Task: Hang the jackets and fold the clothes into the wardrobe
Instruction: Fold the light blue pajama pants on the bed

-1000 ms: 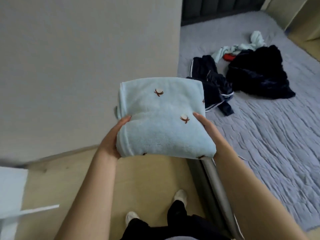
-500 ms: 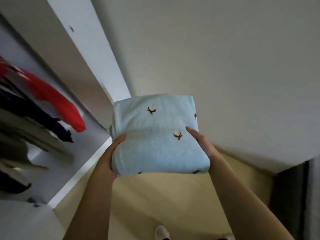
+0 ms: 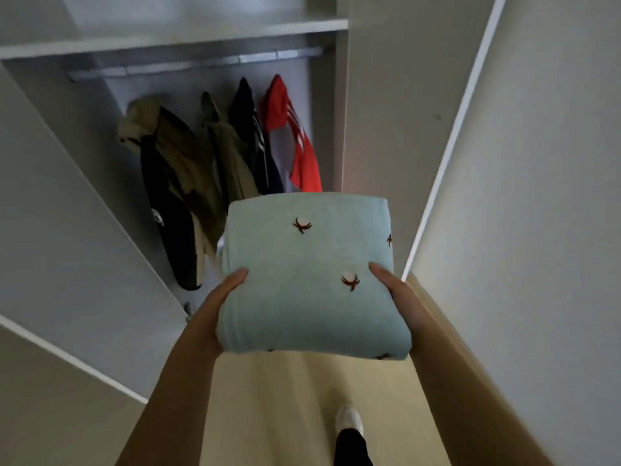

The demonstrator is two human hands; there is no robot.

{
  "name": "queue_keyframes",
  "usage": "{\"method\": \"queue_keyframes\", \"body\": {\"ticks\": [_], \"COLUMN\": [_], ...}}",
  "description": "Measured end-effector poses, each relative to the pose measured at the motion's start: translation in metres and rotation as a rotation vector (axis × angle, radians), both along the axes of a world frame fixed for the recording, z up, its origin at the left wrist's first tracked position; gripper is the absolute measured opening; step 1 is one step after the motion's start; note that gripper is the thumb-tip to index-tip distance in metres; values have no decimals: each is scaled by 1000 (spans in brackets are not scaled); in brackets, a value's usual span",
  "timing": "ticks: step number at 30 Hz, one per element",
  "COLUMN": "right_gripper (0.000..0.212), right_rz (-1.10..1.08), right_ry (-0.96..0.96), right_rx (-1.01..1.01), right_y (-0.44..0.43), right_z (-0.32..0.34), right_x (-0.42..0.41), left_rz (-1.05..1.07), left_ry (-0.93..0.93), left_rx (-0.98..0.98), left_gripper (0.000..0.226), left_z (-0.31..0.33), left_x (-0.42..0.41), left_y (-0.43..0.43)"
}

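Folded blue fleece (image 3: 312,274) sits level in front of the open wardrobe (image 3: 174,37), not yet inside. My left hand (image 3: 215,307) and right hand (image 3: 400,294) each grip one side, thumbs on top. Jackets (image 3: 232,153) hang on the rail (image 3: 201,66), so hanging looks done. This piece needs a shelf.
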State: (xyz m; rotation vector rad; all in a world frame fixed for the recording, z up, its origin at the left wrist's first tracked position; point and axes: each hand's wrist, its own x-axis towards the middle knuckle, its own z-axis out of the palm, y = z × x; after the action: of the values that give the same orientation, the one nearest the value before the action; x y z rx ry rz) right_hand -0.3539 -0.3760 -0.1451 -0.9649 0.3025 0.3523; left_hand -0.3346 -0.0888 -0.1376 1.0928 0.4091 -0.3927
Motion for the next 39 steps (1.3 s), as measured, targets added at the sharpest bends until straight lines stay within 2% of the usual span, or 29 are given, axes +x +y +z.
{"method": "queue_keyframes", "body": {"ticks": [3,5,7,11,13,16,20,22,29,35,39], "right_gripper": [60,60,59,59,58,54,30,31,22,16,16], "right_rz": [42,71,78,116,159,210,275,296,371,378,366], "right_ry": [-79,-103,-148,-264,-300,-362,-476,-520,-629,-638,-618], "right_rx": [-38,-37,-56,-30,-30,-54,-33,-23,-119,-290,-318], "right_y": [21,37,52,72,81,101,138,158,249,333,389], "right_z": [11,26,48,102,131,174,227,250,330,373,387], "right_x": [66,113,164,256,301,364,424,454,561,655,712], "left_rz": [75,105,161,271,322,365,413,416,390,322,344], "left_ry": [-73,-110,-123,-208,-260,-363,-385,-435,-600,-497,-410], "left_rx": [52,71,103,153,185,160,101,98,282,493,625], "left_gripper": [88,94,85,50,44,41,39,31,27,23,25], "left_z": [21,39,63,111,134,169,218,243,322,370,395], "left_x": [39,73,110,183,218,265,316,340,431,526,587], "left_y": [21,34,43,57,64,84,121,142,238,316,362]}}
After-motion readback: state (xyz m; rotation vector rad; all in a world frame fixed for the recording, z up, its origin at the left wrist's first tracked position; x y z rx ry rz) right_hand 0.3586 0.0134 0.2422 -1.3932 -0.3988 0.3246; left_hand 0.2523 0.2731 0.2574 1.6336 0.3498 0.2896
